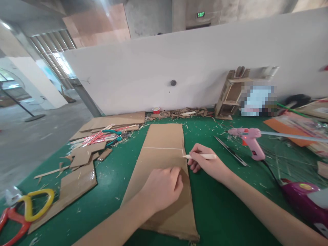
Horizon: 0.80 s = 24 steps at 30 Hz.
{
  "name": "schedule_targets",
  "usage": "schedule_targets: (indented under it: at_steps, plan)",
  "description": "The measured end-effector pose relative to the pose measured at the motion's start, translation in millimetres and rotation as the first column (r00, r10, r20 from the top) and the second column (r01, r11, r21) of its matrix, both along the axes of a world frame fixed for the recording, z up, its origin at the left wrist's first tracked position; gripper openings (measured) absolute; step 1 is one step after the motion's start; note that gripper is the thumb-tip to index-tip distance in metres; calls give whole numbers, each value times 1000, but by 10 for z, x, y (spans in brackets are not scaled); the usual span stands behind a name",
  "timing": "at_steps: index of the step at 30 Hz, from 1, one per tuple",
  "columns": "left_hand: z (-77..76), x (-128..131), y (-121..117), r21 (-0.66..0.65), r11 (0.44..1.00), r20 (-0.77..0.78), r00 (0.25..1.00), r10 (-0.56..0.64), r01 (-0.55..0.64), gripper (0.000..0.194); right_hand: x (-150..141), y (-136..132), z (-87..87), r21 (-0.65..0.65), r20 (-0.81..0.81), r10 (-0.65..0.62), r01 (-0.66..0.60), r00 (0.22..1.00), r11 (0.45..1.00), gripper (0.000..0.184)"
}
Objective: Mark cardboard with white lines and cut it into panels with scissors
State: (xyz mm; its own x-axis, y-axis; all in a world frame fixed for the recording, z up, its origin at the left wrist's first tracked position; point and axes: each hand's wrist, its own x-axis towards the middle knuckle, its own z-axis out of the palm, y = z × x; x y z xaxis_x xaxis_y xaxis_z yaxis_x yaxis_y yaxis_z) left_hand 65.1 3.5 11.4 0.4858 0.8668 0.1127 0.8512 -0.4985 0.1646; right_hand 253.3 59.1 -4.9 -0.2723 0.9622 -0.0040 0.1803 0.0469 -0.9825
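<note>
A long brown cardboard sheet (164, 136) lies lengthwise on the green tabletop in front of me. A thin white line crosses it, with a short white stroke by its right edge. My right hand (201, 158) is closed around a white pen (208, 156), its tip at that right edge, just below the line. My left hand (162, 187) rests on the middle of the sheet with its fingers curled under. Whether anything is inside those fingers is hidden.
Red-and-yellow-handled scissors (28, 208), cardboard scraps (79, 181) and teal-handled pliers (116, 136) lie left. To the right are a utility knife (230, 150), a pink glue gun (248, 136) and a purple device (302, 194). A small cardboard structure (230, 94) stands against the white partition (143, 75).
</note>
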Motion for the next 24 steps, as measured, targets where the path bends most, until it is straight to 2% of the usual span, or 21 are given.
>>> schedule_targets:
  at_steps: [3, 12, 17, 24]
  plan:
    - [-19, 6, 6, 7, 999, 0, 1000, 31, -31, 25, 1, 45, -20, 35, 21, -10, 9, 1000, 999, 21]
    - [-5, 16, -1, 38, 999, -39, 999, 20, -18, 27, -7, 28, -30, 53, 71, -27, 23, 997, 998, 17]
    - [-26, 20, 3, 64, 997, -42, 999, 34, -31, 26, 13, 18, -18, 52, 61, 36, -39, 998, 998, 19]
    - [-19, 11, 3, 43, 999, -31, 999, 26, -25, 28, -8, 43, -51, 27, 55, -19, 17, 998, 999, 19]
